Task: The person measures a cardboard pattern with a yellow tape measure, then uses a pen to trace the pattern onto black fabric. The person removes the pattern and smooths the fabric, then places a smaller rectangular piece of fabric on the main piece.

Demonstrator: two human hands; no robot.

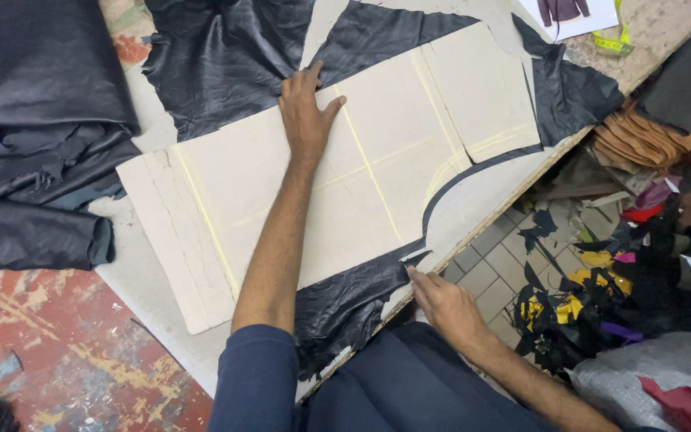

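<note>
While the right hand [441, 300] pinches what seems to be a small blade at the black leather [345, 308] edge by the table [145, 280] rim, it follows the pattern's curve. Farther off, the left hand [305, 116] lies open and flat, pinning the cream cardboard pattern [377, 168] over the leather.

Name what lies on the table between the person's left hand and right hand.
In the head view, the cream pattern under the left hand spans most of it, then black leather beside the right hand.

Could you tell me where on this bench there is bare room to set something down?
Bare patches: the paint-stained corner below the cream pattern, and the strip between pattern and bench edge. The left is crowded with piled black leather, and leather pieces fill the top.
</note>
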